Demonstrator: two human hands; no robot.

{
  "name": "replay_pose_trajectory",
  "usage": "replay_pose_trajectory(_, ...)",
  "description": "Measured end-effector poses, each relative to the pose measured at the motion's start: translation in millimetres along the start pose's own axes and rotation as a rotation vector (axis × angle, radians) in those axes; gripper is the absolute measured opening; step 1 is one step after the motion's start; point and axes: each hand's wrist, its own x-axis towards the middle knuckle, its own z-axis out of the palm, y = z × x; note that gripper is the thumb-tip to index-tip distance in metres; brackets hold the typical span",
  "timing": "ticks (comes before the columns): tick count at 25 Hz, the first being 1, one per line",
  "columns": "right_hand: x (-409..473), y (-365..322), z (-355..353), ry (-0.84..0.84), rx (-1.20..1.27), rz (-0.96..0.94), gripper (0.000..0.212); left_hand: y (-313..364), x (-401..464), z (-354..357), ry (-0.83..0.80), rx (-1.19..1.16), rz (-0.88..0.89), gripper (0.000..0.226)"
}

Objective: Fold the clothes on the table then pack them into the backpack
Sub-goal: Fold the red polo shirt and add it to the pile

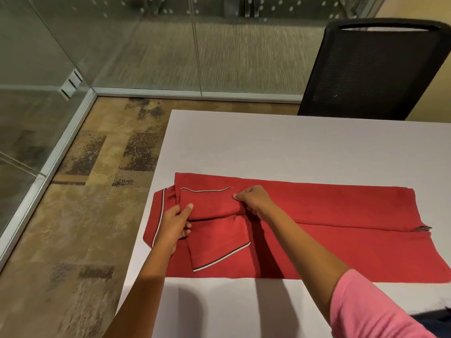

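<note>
Red polo shirt lies spread across the white counter, near the counter's left edge, its body running off to the right. Striped collar trim shows at the far left. Left hand grips the left end of a folded sleeve, thumb on top, fingers curled beneath. A second striped-cuff sleeve lies flat just below. Right hand pinches the right end of the same folded sleeve. Pink sleeve covers the right upper arm. Black mesh chair stands beyond the counter's far right corner.
</note>
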Motion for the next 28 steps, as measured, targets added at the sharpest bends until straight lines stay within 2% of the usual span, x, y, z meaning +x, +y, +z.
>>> replay_pose_trajectory(4, -15.0, 8.1, -8.7, -0.025, 0.128, 0.003, 0.024, -10.8, -7.8, -14.1, 0.005, 0.053, 0.092, 0.024)
replay_pose_trajectory(7, -25.0, 27.1, -10.4, 0.045, -0.124, -0.053, 0.019, -26.7, -17.3, -21.6, 0.089, 0.286, 0.13, 0.015)
replay_pose_trajectory(8, -29.2, 32.9, -8.2, 0.105, -0.232, -0.09, 0.021, -30.8, -20.6, -22.0, 0.141, 0.387, 0.135, 0.02)
replay_pose_trajectory(10, -37.0, 40.1, -0.5, 0.313, -0.38, -0.271, 0.025, -29.9, -26.3, -17.2, 0.287, 0.541, 0.176, 0.03)
replay_pose_trajectory(12, -45.2, 43.7, 14.0, 0.453, -0.479, -0.552, 0.023, -20.9, -30.8, -3.8, 0.393, 0.653, 0.313, 0.035)
replay_pose_trajectory(14, -50.0, 49.4, 34.0, 0.422, -0.633, -0.754, 0.025, -16.5, -27.6, 16.3, 0.406, 0.791, 0.459, 0.04)
replay_pose_trajectory(15, -50.2, 56.2, 43.9, 0.373, -0.731, -0.782, 0.034, -16.5, -24.0, 25.5, 0.382, 0.873, 0.489, 0.045)
replay_pose_trajectory(18, -51.6, 76.3, 58.2, 0.111, -0.954, -0.623, 0.075, -33.3, -9.6, 40.8, 0.185, 1.102, 0.336, 0.061)
replay_pose_trajectory(20, -51.1, 88.9, 58.5, 0.059, -0.988, -0.61, 0.089, -57.0, -3.4, 39.3, 0.125, 1.202, 0.309, 0.066)
replay_pose_trajectory(25, -52.4, 96.3, 53.8, 0.046, -1.013, -0.609, 0.087, -74.5, -4.5, 36.7, 0.196, 1.269, 0.371, 0.074)
replay_pose_trajectory(28, -59.2, 104.8, 41.0, 0.094, -0.995, -0.655, 0.073, -74.7, -3.6, 38.2, 0.214, 1.29, 0.372, 0.073)
